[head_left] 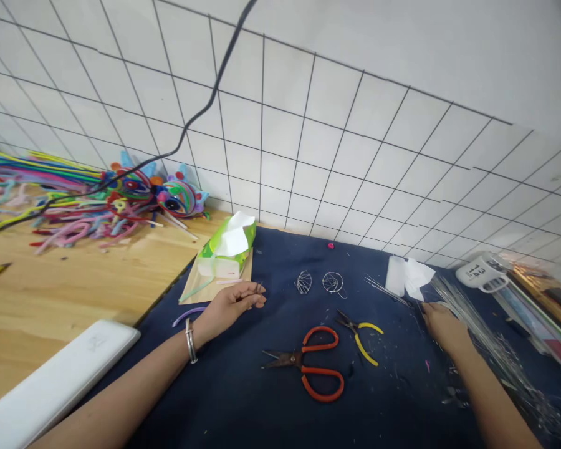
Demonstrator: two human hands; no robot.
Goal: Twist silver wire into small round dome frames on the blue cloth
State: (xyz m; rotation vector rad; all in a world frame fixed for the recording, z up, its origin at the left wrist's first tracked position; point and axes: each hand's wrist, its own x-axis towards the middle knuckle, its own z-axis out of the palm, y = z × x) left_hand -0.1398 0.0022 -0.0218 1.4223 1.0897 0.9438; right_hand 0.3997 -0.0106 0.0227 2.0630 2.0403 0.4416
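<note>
My left hand (234,305), wearing a silver bangle (190,342), is closed in a pinch beside the tissue pack (227,246). A tiny thin dark bit shows at its fingertips, too small to name. To the right, my right hand (444,324) reaches down by a white tissue (418,279) and a bundle of thin metal wires (490,337); its fingertips are partly hidden. Two small round wire frames (303,282) lie between the hands. Nearer to me rest orange-handled scissors (303,358) and yellow-handled pliers (359,330), both with handles spread.
Colourful pipe cleaners (88,212) are heaped on the wooden table at left. A white oblong device (70,380) lies front left. At right stand a white mug (484,271) and a stack of flat items (542,318). A black cable (210,103) hangs before the tiled wall.
</note>
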